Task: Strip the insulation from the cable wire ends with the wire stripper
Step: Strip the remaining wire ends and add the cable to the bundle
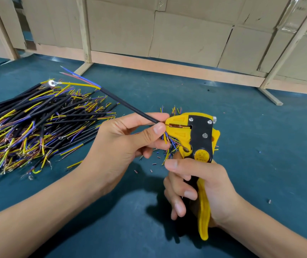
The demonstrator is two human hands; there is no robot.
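My left hand (130,140) pinches a black cable (126,105) between thumb and forefinger, right at the jaws of the wire stripper (197,138). The cable slants up to the left, where its blue, red and yellow wires fan out; the yellow one ends in a ring terminal (51,83). A brown wire end lies inside the yellow jaws. My right hand (195,190) grips the stripper's black and yellow handles from below, holding the tool upright.
A big pile of black cables (33,123) with yellow, blue and brown wire ends covers the teal mat (260,146) at the left. Short insulation scraps (169,144) lie under the stripper's jaws. Wooden frames and cardboard panels (186,34) stand along the back edge.
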